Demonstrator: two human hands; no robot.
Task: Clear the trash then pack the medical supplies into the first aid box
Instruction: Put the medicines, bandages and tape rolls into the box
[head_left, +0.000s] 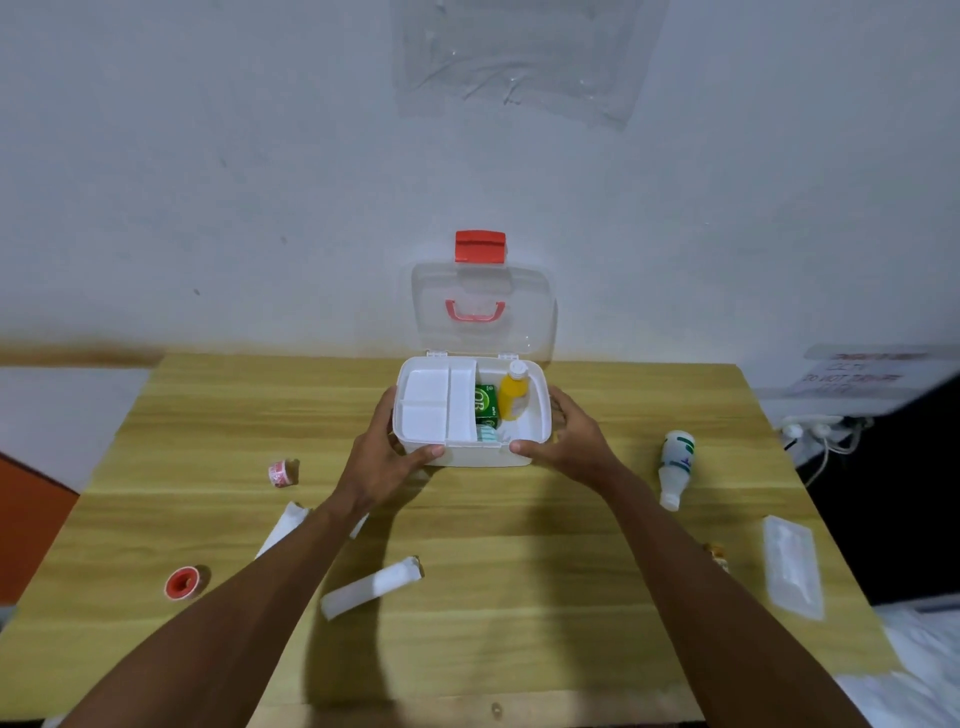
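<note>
Two hands, left hand (387, 457) and right hand (569, 441), clasp the open first aid box (470, 454) mid-surface (493, 571). Inside: one yellow bottle (513, 395), one green packet (485, 402). Outside: two bandage rolls (371, 587), two tape rolls (182, 583), one white bottle (675, 467).

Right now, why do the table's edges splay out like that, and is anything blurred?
Head view: the wide-angle lens bends the table; the sign at far right is smeared unreadable; the arms cast soft shadows below the first aid box, which stays fairly sharp.
</note>
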